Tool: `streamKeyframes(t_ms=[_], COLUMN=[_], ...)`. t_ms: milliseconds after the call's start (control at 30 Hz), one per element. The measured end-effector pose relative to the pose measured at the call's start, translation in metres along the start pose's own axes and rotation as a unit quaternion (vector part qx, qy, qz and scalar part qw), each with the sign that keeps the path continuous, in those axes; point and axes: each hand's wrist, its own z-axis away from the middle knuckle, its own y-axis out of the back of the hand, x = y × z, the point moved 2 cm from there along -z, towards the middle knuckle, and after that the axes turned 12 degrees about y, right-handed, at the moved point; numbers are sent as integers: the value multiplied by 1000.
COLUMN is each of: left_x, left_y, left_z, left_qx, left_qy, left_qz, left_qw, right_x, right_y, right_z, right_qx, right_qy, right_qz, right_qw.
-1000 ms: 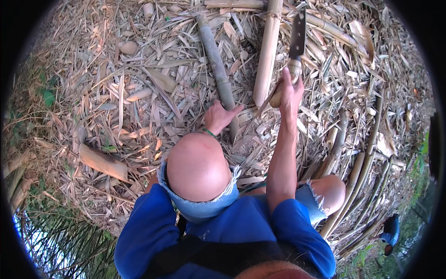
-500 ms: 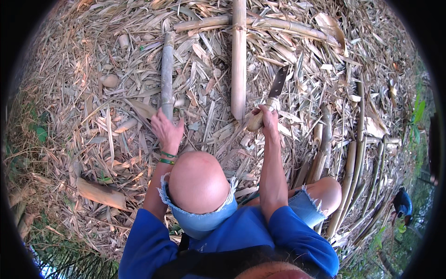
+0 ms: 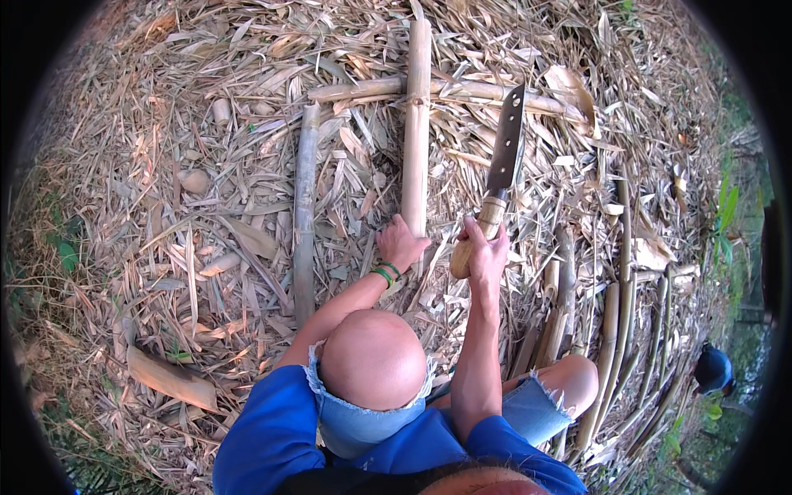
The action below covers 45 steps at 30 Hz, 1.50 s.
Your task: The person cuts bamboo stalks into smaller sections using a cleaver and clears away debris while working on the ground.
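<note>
My left hand, with green bands at its wrist, is closed round the near end of a pale bamboo pole. The pole points away from me and lies across a crosswise bamboo piece. In my right hand is a large knife, gripped by its thick wooden handle. Its dark blade, pierced with several round holes, points away from me, to the right of the pale pole and apart from it. A greyish bamboo pole lies left of my left hand, untouched.
Dry leaves and bamboo shavings cover the ground. Several bamboo lengths lie at the right. A split bamboo piece rests at the lower left. My bent knee rises near my left forearm. A person in a dark blue cap is at the far right.
My left hand has left the greyish pole and moved right onto the pale pole. The greyish pole now lies nearer me. The knife, still in my right hand, looks larger and closer to the camera.
</note>
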Motion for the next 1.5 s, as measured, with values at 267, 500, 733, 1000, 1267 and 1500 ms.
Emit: streamKeyframes(t_ms=[267, 500, 733, 1000, 1267, 1500], left_x=[-63, -35, -45, -43, -41, -44], left_y=[15, 4, -5, -41, -38, -37], left_z=[-7, 6, 18, 18, 18, 18], left_qx=[-117, 92, 112, 104, 89, 81], left_qy=[22, -58, -88, -109, -87, -88], left_qz=[211, 71, 103, -5, -3, 23], left_qw=[970, 991, 985, 989, 992, 993], right_x=[0, 17, 7, 37, -142, -128], right_y=[-16, -20, -39, -62, -87, -111], right_z=[10, 19, 14, 15, -81, -90], right_qx=[-7, -41, -32, -113, -101, 45], right_qy=[-64, -104, -35, -66, 182, 353], right_qz=[-66, -5, -4, 88, 105, 101], right_qw=[996, 994, 999, 988, 973, 929])
